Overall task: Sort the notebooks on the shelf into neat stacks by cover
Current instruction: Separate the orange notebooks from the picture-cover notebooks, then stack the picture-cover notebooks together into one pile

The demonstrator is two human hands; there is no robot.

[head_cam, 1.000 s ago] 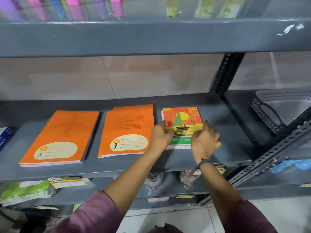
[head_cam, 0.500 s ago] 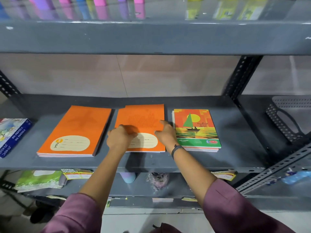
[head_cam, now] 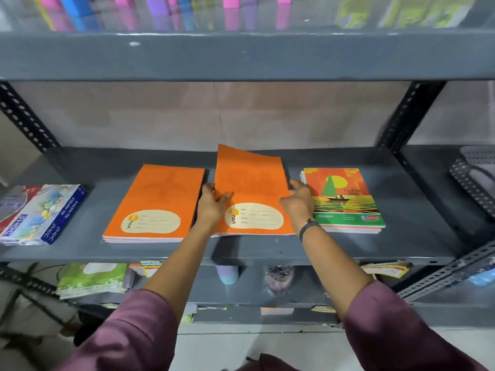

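Note:
Three notebook stacks lie on the grey middle shelf [head_cam: 241, 253]. The left orange stack [head_cam: 155, 202] lies flat. The middle orange stack [head_cam: 251, 188] is tilted, its far edge raised off the shelf. My left hand [head_cam: 213, 203] grips its left edge and my right hand [head_cam: 297, 203] holds its right edge. To the right lies a stack with a sailboat cover [head_cam: 344, 199], untouched and flat.
A blue box of oil pastels [head_cam: 40, 212] lies at the shelf's left end. A grey perforated basket [head_cam: 474, 180] stands at the far right. Slotted uprights [head_cam: 407, 116] frame the bay. The lower shelf holds green notebooks [head_cam: 92, 279] and small packets.
My hands left the sailboat stack and moved left to the middle orange stack. Its far edge has lifted off the shelf since half a second ago.

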